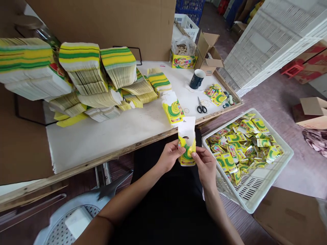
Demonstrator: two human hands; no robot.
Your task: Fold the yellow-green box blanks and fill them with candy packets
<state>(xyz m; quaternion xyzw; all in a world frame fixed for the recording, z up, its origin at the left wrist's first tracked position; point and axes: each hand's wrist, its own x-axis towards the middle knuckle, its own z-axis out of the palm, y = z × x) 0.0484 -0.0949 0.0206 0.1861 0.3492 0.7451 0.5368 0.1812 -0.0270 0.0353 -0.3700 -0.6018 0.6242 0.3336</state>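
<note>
A small yellow-and-green carton [187, 158] is held upright over my lap, its white top flap standing up and a round cut-out in its front. My left hand [170, 154] grips its left side, thumb on the front. On the right side my right hand [205, 165] pinches it between thumb and fingers. Just beyond, at the table's front edge, lies a small pile of flat yellow cartons [173, 110]. Large stacks of folded cartons [80, 68] stand at the table's left. What the held carton contains is hidden.
A white crate [286, 156] full of yellow cartons stands at the right. On the table [84, 146] are black scissors [201, 106], a dark mug [197, 80], loose cartons [217, 94] and a display box [184, 61]. A cardboard box [208, 58] stands behind.
</note>
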